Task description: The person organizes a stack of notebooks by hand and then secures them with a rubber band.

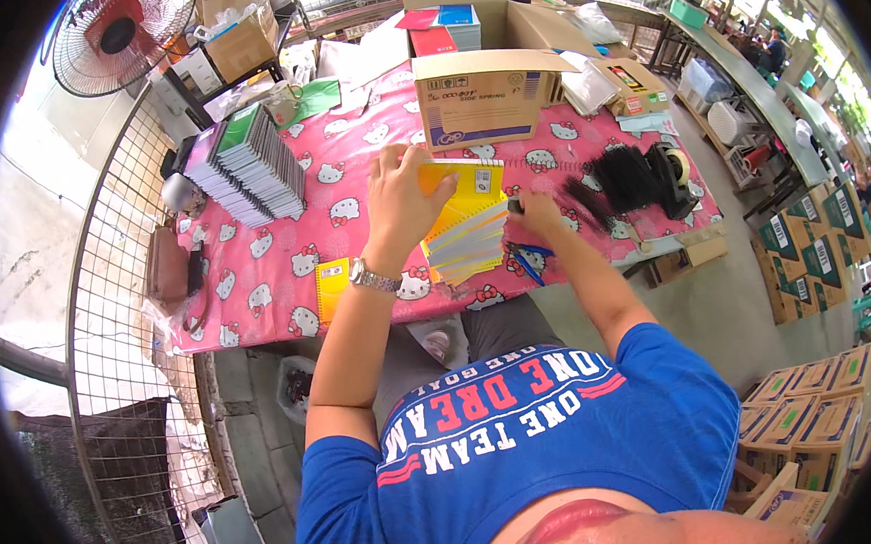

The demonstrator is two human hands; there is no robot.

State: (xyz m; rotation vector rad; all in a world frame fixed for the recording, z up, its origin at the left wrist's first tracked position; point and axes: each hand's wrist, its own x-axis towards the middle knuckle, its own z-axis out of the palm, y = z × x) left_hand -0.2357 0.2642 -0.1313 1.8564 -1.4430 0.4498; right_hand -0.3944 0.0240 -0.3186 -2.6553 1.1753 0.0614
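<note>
A stack of yellow spiral notebooks [465, 241] stands in front of me on the table, its layers fanned unevenly. My left hand [404, 200] grips the far left part of the top yellow notebook [465, 184], thumb over the cover and fingers curled at its edge. At the stack's right side, my right hand [541, 214] is closed around a small dark object [516, 206], whose kind I cannot make out. Just below that hand lies a blue-handled hand tool [530, 260]. Another yellow notebook [334, 289] rests by itself near the table's front edge, left of the stack.
Tall stacks of notebooks [263, 168] stand at the left on the pink tablecloth [349, 212]. An open cardboard box [481, 102] sits at the back. Black spiral coils [623, 178] and a tape dispenser [677, 176] lie right. A wire fence [111, 289] borders the left side.
</note>
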